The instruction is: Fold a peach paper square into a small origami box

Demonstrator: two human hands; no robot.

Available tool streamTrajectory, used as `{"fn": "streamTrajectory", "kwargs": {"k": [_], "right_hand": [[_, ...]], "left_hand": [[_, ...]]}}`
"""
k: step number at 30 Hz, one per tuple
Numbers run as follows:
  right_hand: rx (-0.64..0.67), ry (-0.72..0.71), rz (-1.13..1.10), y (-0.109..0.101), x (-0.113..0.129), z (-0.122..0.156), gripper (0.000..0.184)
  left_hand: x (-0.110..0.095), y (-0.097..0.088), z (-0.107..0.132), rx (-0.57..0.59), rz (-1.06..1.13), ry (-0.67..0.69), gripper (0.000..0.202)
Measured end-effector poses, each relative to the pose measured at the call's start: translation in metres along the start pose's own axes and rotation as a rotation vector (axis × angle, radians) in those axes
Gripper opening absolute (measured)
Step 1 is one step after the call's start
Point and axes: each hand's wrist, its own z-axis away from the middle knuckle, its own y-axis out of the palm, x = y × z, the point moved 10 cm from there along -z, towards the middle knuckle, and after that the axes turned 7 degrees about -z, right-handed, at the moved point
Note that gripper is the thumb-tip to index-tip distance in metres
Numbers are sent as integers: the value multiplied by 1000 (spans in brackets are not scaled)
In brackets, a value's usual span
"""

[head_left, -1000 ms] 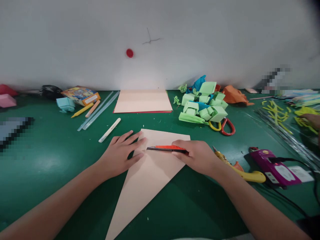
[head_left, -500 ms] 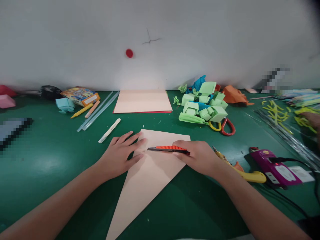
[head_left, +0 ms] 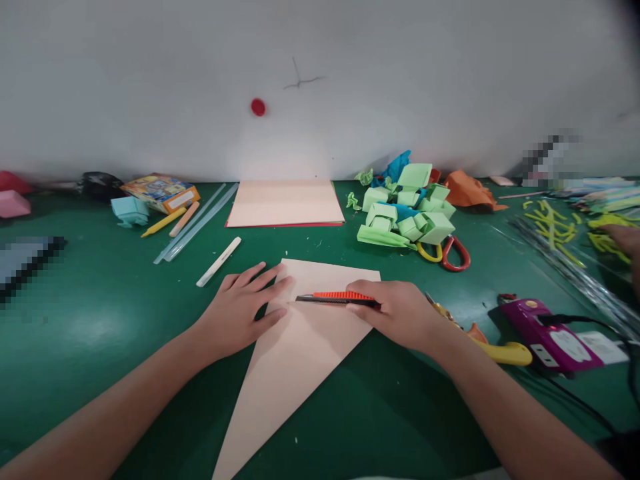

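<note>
A pale peach sheet of paper [head_left: 300,367], tapering to a narrow end toward me, lies on the green table. My left hand [head_left: 237,310] rests with fingers spread over the sheet's left edge. In my right hand [head_left: 395,310] is an orange and black utility knife [head_left: 335,298], gripped between thumb and fingers. The knife lies nearly level over the upper part of the sheet, its tip pointing left toward my left fingertips. Whether the blade touches the paper I cannot tell.
Behind the sheet lies a stack of paper [head_left: 285,203]. Folded green paper pieces [head_left: 410,207] and scissors handles [head_left: 456,253] are at back right. A yellow-handled glue gun [head_left: 505,353] and a purple power strip [head_left: 550,333] lie right. Another person's hand [head_left: 625,240] shows at the right edge.
The utility knife has shifted very slightly to the right. Both hands and the sheet otherwise stay in place.
</note>
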Motion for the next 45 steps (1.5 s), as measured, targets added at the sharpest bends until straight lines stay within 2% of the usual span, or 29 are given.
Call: {"fn": "streamTrajectory", "kwargs": {"k": [45], "right_hand": [[17, 27, 3, -5, -5, 1, 25]], "left_hand": [[0, -2, 1, -6, 29, -10, 56]]}}
